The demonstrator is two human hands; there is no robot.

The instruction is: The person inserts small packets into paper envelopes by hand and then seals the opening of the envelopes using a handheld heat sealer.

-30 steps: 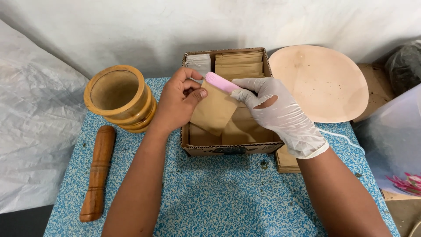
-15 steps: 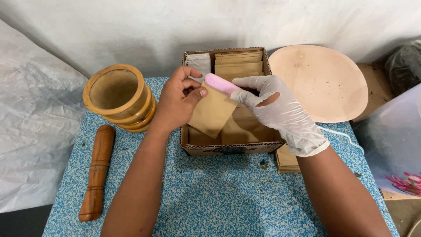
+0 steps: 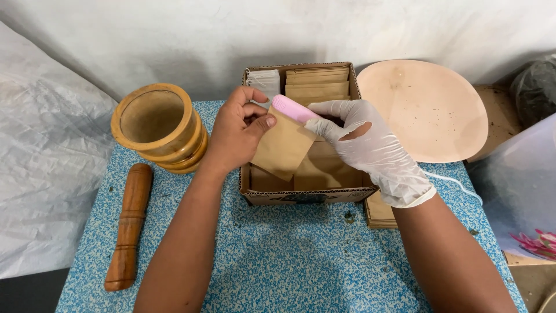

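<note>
**Fingers pinch brown packet over open carton**

Fingers (image 3: 263, 122) of our bare left hand (image 3: 240, 136) pinch a brown paper packet (image 3: 282, 148); our gloved right hand (image 3: 370, 150) grips a pink tool (image 3: 292, 108) against the packet's top edge. Below sit the blue speckled table (image 3: 289, 261), round tray (image 3: 425, 110), cardboard carton (image 3: 304, 196), wooden mortar (image 3: 157, 127) and pestle (image 3: 128, 226).

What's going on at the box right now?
The bare left hand pinches a small brown paper packet over the cardboard box of similar packets. The gloved right hand holds a pink handheld tool at the packet's top edge. A wooden mortar and pestle sit to the left.
</note>
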